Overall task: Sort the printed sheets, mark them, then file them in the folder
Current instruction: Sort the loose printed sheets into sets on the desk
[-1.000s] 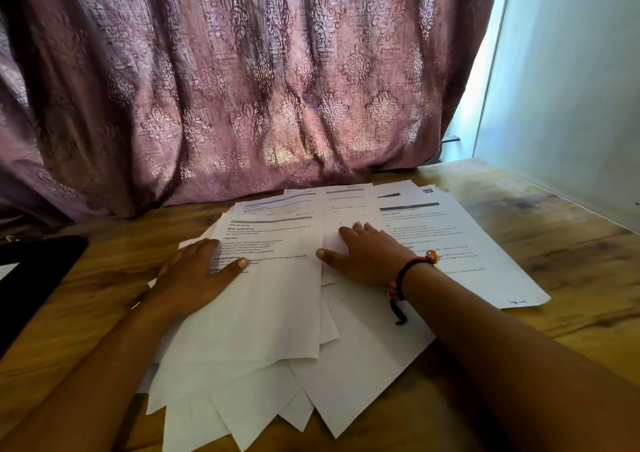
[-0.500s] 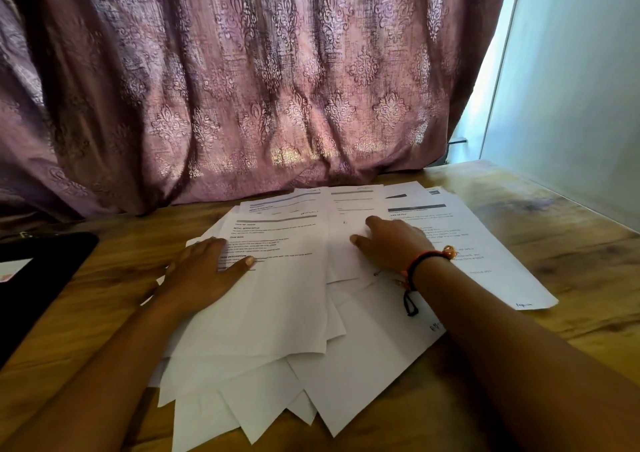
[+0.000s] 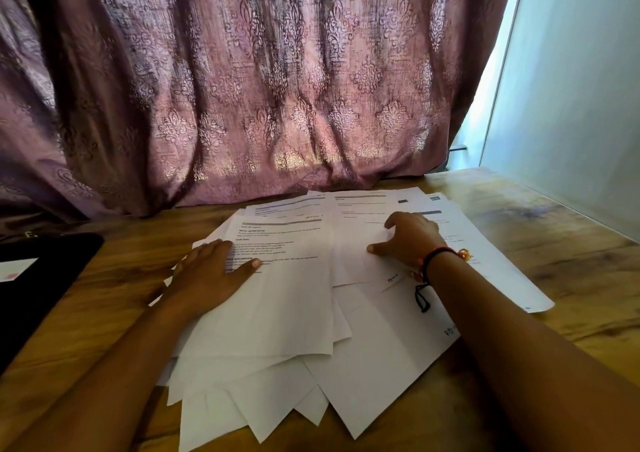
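Observation:
Several white printed sheets (image 3: 287, 313) lie fanned and overlapping in the middle of the wooden table (image 3: 554, 254). My left hand (image 3: 211, 275) rests flat on the left edge of the top sheet, fingers straight, thumb out over the print. On the sheets further right my right hand (image 3: 408, 240) presses down with spread fingertips; a dark and orange bracelet sits on that wrist. A black folder (image 3: 38, 278) lies at the table's left edge, partly out of view.
A patterned mauve curtain (image 3: 259, 88) hangs right behind the table. A pale wall (image 3: 581, 88) closes the right side. A white slip with a red mark (image 3: 14, 268) lies on the black folder.
My right hand has slid right across the sheets, uncovering handwritten marks on the lower sheets. The left hand stays pressed in place.

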